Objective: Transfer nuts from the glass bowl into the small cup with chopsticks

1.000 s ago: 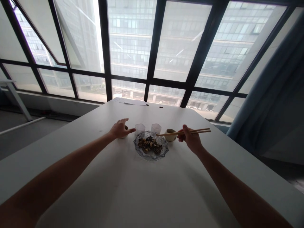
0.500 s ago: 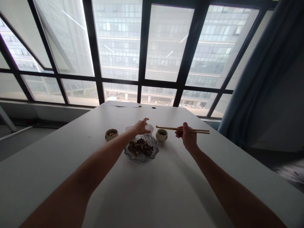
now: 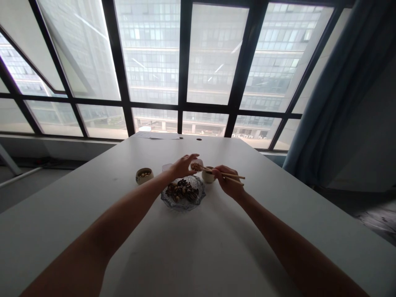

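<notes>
My left hand (image 3: 185, 166) is closed around the side of a small translucent cup (image 3: 200, 162), its opening tipped so that brown nuts (image 3: 195, 166) show inside. Wooden chopsticks (image 3: 232, 175) are gripped in my right hand (image 3: 228, 181), and their tips reach to the nuts at the cup's mouth. Just below the tips stands a small ceramic cup (image 3: 208, 177), partly covered by the right hand and the sticks. Under my left wrist sits a scalloped glass bowl (image 3: 182, 205) with a mix of dark seeds and nuts (image 3: 182, 189).
A second ceramic cup (image 3: 144, 176) holding pale nuts stands left of the glass bowl. Another translucent container (image 3: 167, 167) is partly hidden behind my left forearm. Papers (image 3: 157, 135) lie at the white table's (image 3: 167, 255) far end, before the windows. A blue curtain (image 3: 321, 90) hangs at right.
My right hand has moved left, bringing the chopstick tips to the nuts. My left hand has taken hold of the translucent cup, which is now tilted with its contents showing.
</notes>
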A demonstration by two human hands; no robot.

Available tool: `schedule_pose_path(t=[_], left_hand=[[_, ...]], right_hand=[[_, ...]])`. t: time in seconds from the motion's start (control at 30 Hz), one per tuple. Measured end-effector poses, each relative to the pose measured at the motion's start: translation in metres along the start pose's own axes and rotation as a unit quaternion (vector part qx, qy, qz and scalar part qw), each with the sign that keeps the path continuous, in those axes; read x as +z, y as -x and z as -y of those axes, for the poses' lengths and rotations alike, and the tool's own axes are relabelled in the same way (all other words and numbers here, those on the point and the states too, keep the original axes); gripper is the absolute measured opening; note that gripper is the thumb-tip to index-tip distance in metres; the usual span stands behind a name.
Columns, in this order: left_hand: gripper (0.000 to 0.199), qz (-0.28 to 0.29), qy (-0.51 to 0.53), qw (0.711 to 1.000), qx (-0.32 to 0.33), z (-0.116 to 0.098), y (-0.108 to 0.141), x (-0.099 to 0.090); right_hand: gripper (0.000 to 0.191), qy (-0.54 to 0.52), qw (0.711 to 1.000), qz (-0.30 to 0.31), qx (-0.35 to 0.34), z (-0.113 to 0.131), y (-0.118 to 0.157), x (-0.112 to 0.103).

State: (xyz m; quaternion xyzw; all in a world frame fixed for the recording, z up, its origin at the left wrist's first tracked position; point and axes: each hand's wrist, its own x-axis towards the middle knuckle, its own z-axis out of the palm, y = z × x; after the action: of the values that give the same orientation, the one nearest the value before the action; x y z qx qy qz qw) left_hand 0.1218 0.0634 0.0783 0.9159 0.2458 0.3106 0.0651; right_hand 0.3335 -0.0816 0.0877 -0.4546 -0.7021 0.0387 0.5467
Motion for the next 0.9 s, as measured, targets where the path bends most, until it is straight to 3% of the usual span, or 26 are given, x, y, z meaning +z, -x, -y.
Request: schedule_pose_path(t=[0.13,0.2,0.33,0.43,0.57,0.7,0.8,0.9], left_hand=[[0.072,0.017,0.001,0.999,-0.05,0.002,-0.004,0.003],[0.072,0.038,-0.008,0.995,-0.097,0.004,-0.007,0.005],[0.074,0.087,-0.031,0.982,-0.163,0.005,-0.007,0.002],[0.071,0.091,-0.031,0.984,-0.148,0.002,0.004,-0.013],[0.06,0.034,-0.042,0.992,-0.118,0.002,0.039,-0.048],[0.055,-0.063,-0.071,0.984,-0.152,0.013,0.085,-0.081],[0.053,-0.129,-0.086,0.966,-0.206,0.027,0.12,-0.094],[0.056,-0.176,-0.086,0.946,-0.256,0.037,0.148,-0.095]], right_hand=[[0.05,-0.069,0.994,-0.064,0.055,0.007,-0.003,-0.004],[0.056,-0.112,0.988,-0.065,0.087,0.011,-0.005,-0.006],[0.065,-0.146,0.98,0.008,0.138,0.027,-0.008,-0.008],[0.068,-0.127,0.981,0.059,0.136,0.04,-0.008,-0.008],[0.067,-0.097,0.98,0.128,0.115,0.049,-0.007,-0.007],[0.063,-0.092,0.973,0.182,0.105,0.046,-0.005,-0.002],[0.06,-0.067,0.982,0.158,0.074,0.043,-0.004,-0.001],[0.061,-0.059,0.99,0.104,0.068,0.044,-0.005,-0.003]])
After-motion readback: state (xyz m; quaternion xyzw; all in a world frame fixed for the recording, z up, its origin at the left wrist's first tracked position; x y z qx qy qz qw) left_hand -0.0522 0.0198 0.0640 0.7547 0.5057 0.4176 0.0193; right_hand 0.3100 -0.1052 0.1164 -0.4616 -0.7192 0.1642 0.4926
